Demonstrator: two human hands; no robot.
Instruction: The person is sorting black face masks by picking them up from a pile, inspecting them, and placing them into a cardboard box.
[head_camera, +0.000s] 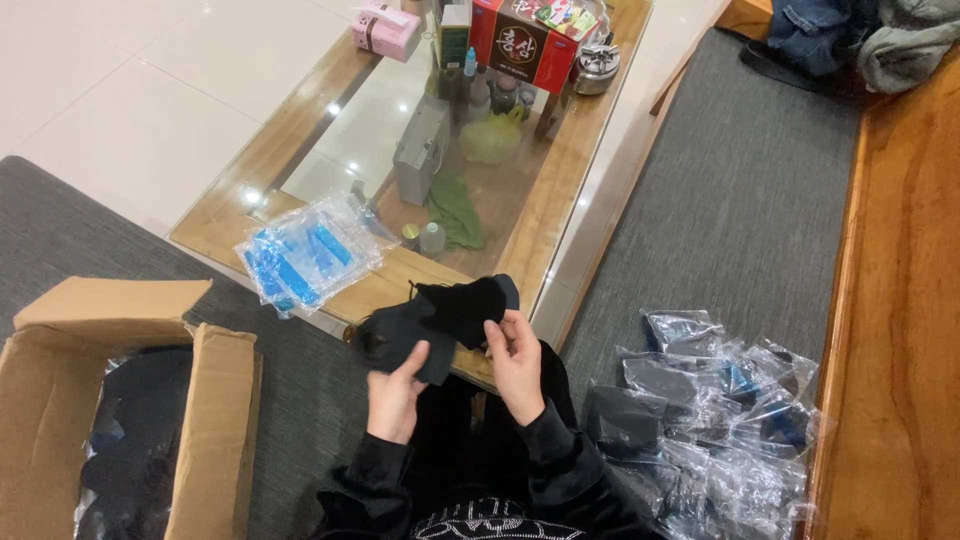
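Hands at centre: I see my left hand (395, 392) and right hand (516, 360), fingers closed on a pair of dark fabric socks (437, 320), held above the glass-topped wooden table's (560, 190) near edge, between open cardboard box (215, 420) and clear plastic packets (715, 420).

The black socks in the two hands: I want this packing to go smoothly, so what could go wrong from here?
1. The black fabric socks hang in loose fingertip grips of the left hand and right hand; one might slip into the dark lap.
2. The stack of clear plastic bags with blue strips overhangs the edge of the glass-topped wooden table and could slide off.
3. The bagged dark socks are piled loosely; counts could get muddled.
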